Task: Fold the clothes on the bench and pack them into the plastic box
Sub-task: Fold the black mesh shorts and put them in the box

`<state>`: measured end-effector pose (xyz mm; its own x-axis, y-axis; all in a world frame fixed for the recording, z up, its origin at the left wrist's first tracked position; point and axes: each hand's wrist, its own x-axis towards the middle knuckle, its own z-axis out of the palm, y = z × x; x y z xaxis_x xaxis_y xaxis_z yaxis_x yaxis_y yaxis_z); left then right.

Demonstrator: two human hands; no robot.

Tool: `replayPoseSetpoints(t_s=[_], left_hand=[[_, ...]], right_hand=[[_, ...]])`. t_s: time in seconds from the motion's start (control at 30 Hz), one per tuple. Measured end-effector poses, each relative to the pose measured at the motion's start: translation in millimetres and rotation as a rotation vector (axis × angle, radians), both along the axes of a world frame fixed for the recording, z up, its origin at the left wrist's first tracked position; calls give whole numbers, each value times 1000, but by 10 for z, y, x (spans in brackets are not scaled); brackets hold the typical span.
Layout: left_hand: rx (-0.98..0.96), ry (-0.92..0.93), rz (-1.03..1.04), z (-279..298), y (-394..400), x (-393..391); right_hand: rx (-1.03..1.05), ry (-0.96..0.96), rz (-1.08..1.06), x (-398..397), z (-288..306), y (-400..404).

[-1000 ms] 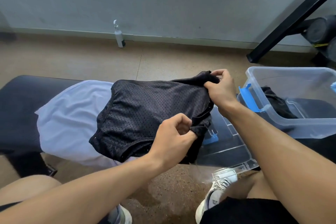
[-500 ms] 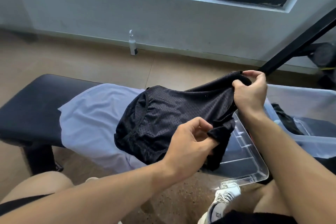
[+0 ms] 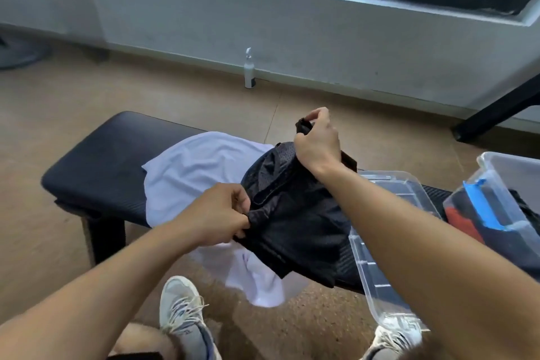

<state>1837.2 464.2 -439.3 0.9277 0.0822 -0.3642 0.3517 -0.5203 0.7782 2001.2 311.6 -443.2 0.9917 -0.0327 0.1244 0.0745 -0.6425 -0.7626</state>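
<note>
A black mesh garment (image 3: 295,213) hangs between my hands above the black bench (image 3: 96,166). My left hand (image 3: 222,213) pinches its near edge. My right hand (image 3: 317,142) grips its far corner, raised a little higher. Under it a white garment (image 3: 198,166) lies spread on the bench and drapes over the front edge. The clear plastic box (image 3: 508,172) with a blue latch stands at the right on the bench, with dark and red clothes inside.
The box's clear lid (image 3: 382,242) lies on the bench between the garment and the box, overhanging the front edge. A white spray bottle (image 3: 249,70) stands by the wall. My two white sneakers (image 3: 181,313) rest on the floor below. A black slanted bar (image 3: 496,108) stands at the right.
Both hands have lifted the black garment and drawn it together, so it hangs bunched instead of spread. The camera has tilted up and shifted, showing more of the bench and window.
</note>
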Motion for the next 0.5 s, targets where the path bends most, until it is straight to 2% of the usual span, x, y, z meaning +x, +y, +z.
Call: replayPoseSetpoints(t_s=[0.07, 0.2, 0.33, 0.4, 0.5], left_hand=[[64, 61, -30, -22, 138, 35], [113, 182, -118, -18, 321, 127], [141, 284, -196, 58, 509, 184], [176, 312, -173, 44, 594, 215], [266, 288, -60, -11, 653, 285]], right_hand=[[-39, 36, 20, 15, -79, 151], [34, 134, 71, 76, -199, 319], [118, 300, 260, 116, -274, 327], [118, 252, 335, 156, -288, 245], [-140, 57, 303, 303, -249, -8]])
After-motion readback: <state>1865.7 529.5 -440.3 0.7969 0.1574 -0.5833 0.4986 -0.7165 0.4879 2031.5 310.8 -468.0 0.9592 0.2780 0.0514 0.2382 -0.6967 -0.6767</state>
